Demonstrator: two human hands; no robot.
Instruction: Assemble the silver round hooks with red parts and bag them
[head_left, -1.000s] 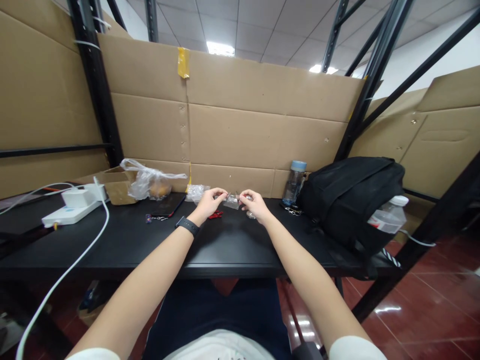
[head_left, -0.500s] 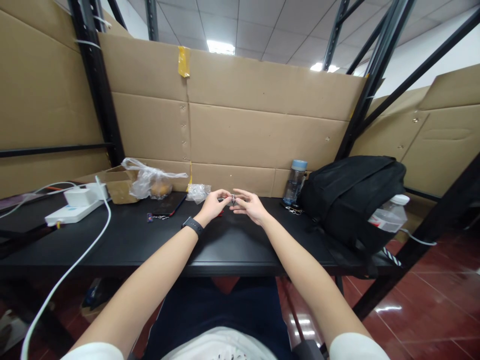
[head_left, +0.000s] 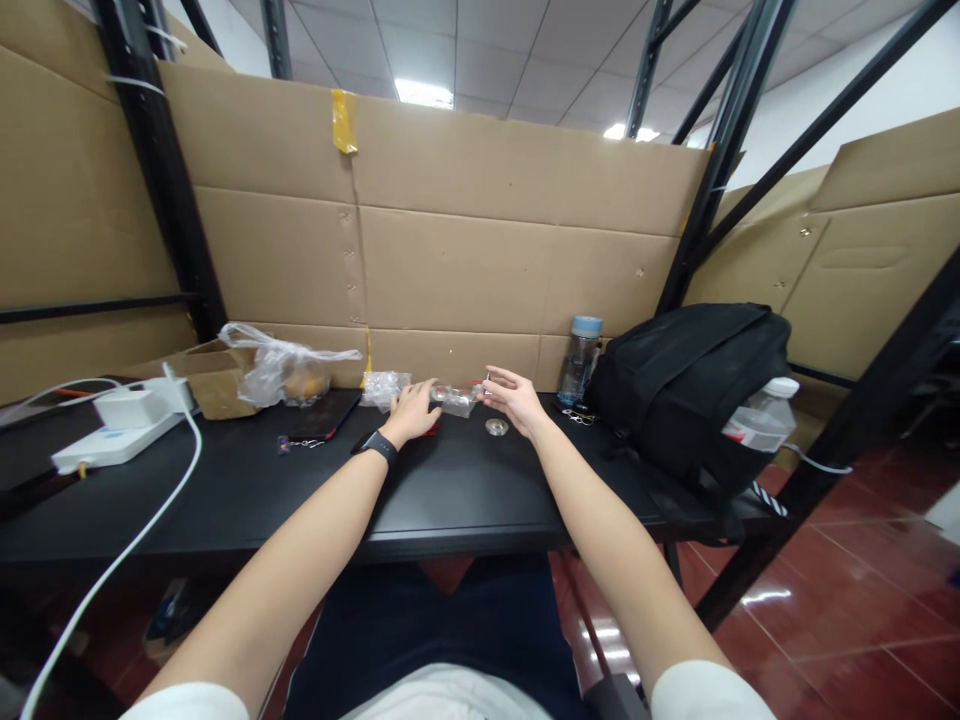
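At the far left of the black counter [head_left: 457, 500] sits a white power strip [head_left: 112, 445] with a white plug [head_left: 124, 408] in it, and a white cable [head_left: 169, 485] runs from there down past the front edge. Next comes an open cardboard box [head_left: 219, 388], with a knotted clear plastic bag [head_left: 266, 375] beside it holding something orange. A dark phone [head_left: 330, 415] lies flat near the bag, a small charm [head_left: 283, 445] on a chain at its near end.

Farther right, a crinkled clear packet [head_left: 384, 387] rests close to the cardboard wall [head_left: 450, 270]. Just beside it is the left hand [head_left: 412, 410], palm down, a dark watch [head_left: 379, 445] on its wrist. Its grip is wide, thumb apart from the fingers. A small red item [head_left: 432, 431] shows partly beneath it.

Between the two hands lies a second clear packet [head_left: 459, 403]. The right hand [head_left: 504, 392] is raised just right of this; its grip is narrow, holding a slim item [head_left: 488, 379] at the fingertips, too small to name. A shiny round coil [head_left: 496, 427] lies flat on the counter below that hand.

Toward the right stand a blue-capped bottle [head_left: 579, 362], with keys [head_left: 579, 415] near its base, and a black backpack [head_left: 675, 400] with a clear bottle [head_left: 765, 418] in its side pocket.
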